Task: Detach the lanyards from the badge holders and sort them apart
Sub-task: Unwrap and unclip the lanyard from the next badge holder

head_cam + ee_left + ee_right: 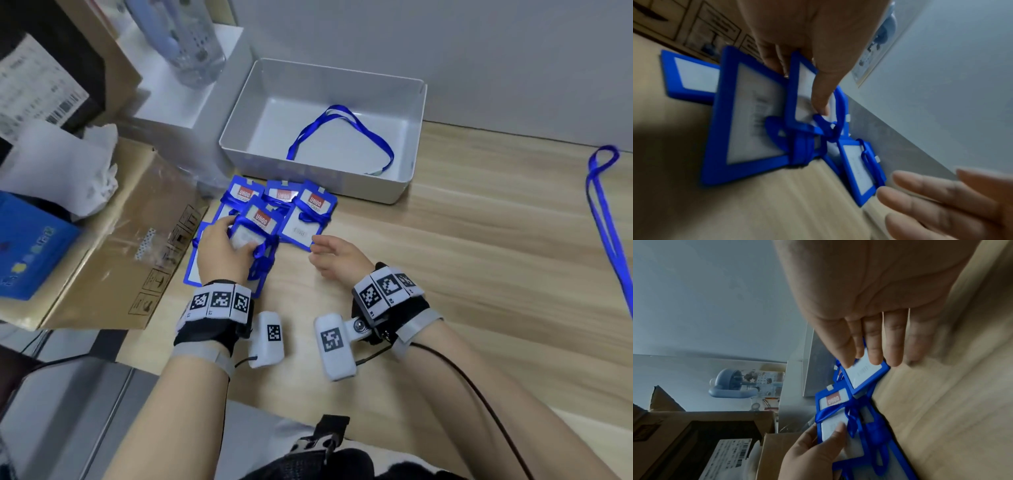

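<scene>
The left hand (222, 253) grips the topmost badge holder (257, 229) of a fanned pile at the left edge of the wooden tabletop (479, 260); its fingers (819, 91) and thumb pinch the blue frame, and a knotted blue lanyard (262, 260) wraps this holder. The right hand (337, 257) hovers just right of the pile with its fingers (875, 344) straight and held narrow together, holding nothing; the fingertips lie over the rightmost badge holder (305, 219), contact not determinable. At least 4 holders show a red label reading "UHOO". The pile abuts a cardboard box (113, 246) on its left, which bears printed handling symbols, and sits just in front of a grey plastic bin (239, 137). The bin contains 1 loose blue lanyard (342, 137). Another loose lanyard (606, 212) lies at the far right edge of the tabletop, well apart from the pile. Bare tabletop extends between the bin and that lanyard. A clear printed bottle (185, 41) stands behind the bin on a white block.
</scene>
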Motion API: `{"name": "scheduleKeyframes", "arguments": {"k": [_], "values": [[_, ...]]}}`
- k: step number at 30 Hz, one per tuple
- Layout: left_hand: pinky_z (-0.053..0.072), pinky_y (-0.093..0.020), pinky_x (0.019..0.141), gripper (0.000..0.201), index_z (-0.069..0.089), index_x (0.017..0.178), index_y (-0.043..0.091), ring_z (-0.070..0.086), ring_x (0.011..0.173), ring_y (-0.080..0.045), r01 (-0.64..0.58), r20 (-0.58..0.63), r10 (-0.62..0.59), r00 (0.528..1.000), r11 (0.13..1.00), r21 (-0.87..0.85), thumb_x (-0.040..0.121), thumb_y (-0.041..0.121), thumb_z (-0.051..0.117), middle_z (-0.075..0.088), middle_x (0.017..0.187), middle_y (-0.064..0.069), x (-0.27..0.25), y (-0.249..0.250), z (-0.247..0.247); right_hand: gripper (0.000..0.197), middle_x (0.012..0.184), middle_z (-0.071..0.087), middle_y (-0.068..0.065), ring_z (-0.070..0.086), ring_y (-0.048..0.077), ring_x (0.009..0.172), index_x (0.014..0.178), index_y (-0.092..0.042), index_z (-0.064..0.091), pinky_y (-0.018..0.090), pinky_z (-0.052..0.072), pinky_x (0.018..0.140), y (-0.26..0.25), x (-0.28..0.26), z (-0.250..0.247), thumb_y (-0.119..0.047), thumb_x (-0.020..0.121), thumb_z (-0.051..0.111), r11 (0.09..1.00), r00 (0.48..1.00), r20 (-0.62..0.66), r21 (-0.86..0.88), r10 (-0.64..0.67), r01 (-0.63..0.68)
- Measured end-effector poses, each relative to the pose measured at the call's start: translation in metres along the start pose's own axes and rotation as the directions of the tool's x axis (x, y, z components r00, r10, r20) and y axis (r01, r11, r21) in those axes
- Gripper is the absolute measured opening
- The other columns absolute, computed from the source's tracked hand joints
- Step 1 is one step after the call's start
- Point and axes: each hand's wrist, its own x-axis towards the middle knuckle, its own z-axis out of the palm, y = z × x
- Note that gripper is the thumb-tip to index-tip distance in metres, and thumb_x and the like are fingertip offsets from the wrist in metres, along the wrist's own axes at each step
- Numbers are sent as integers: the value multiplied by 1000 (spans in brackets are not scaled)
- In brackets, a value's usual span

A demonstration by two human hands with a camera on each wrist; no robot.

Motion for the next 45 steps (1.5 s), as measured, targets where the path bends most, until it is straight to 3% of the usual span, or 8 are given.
{"name": "scheduleKeyframes", "arguments": {"k": [5, 8, 17, 23, 27, 33, 39, 45], "values": [[33, -23, 71, 23, 62, 106, 9, 54, 90, -25, -52, -15, 50, 999, 992, -114, 83, 9, 58, 63, 100, -10, -9, 12, -15, 46, 134, 49, 9, 47, 12, 104, 132, -14, 43, 28, 39, 87, -14, -11, -9, -7, 88, 54, 997, 998, -4, 44, -56, 56], [47, -32, 76, 11, 62, 96, 15, 61, 85, -26, 43, 174, 39, 984, 894, -446, 86, 9, 59, 65, 94, -9, -16, 27, -20, 41, 117, 55, 9, 52, 15, 98, 122, -24, 50, 29, 45, 81, -25, -26, -21, -5, 86, 56, 982, 985, -28, 70, -172, 174], [50, -20, 48, 26, 53, 104, 26, 65, 58, -5, 202, 511, 219, 831, 737, -645, 85, 10, 61, 70, 75, 6, -74, 107, 10, 33, 74, 66, -5, 64, 7, 59, 98, -29, 51, 23, 53, 58, -42, -88, -90, 1, 86, 54, 872, 883, -237, 190, -405, 451], [54, -23, 63, 29, 52, 111, 40, 66, 82, -7, 23, 616, 397, 681, 829, -559, 86, 27, 61, 68, 97, 11, -105, 148, 31, 25, 78, 62, -4, 62, 3, 53, 91, -18, 58, 15, 49, 51, -28, -121, -130, 6, 84, 52, 875, 809, -408, 47, -423, 482], [53, -20, 63, 47, 57, 104, 36, 66, 88, -5, -29, 683, 439, 584, 852, -523, 62, 30, 77, 69, 101, 10, -121, 166, 41, 23, 78, 62, -3, 61, 3, 56, 91, -18, 61, 15, 49, 52, -17, -133, -147, 3, 84, 55, 882, 769, -486, -7, -414, 471], [56, -26, 68, 47, 59, 112, 14, 68, 87, -16, -51, 683, 413, 603, 874, -483, 69, 16, 77, 71, 100, -3, -133, 178, 62, 25, 77, 62, -2, 60, 2, 54, 86, -25, 62, 17, 50, 56, -9, -151, -163, 0, 82, 60, 892, 765, -484, -79, -425, 445], [50, -23, 66, 19, 65, 80, 24, 66, 71, -10, -94, 583, 436, 686, 847, -523, 62, 30, 64, 71, 80, 3, -148, 187, 69, 24, 82, 67, 1, 65, 14, 68, 84, -27, 66, 24, 53, 79, 0, -164, -172, -6, 74, 71, 895, 771, -457, -178, -443, 409], [45, -24, 57, 13, 61, 62, 25, 62, 62, -12, -203, 445, 434, 783, 855, -477, 58, 36, 65, 67, 64, 5, -157, 187, 69, 27, 69, 65, -1, 65, 16, 67, 68, -29, 62, 22, 53, 73, -1, -172, -169, -7, 67, 77, 883, 749, -468, -233, -469, 407]]}}
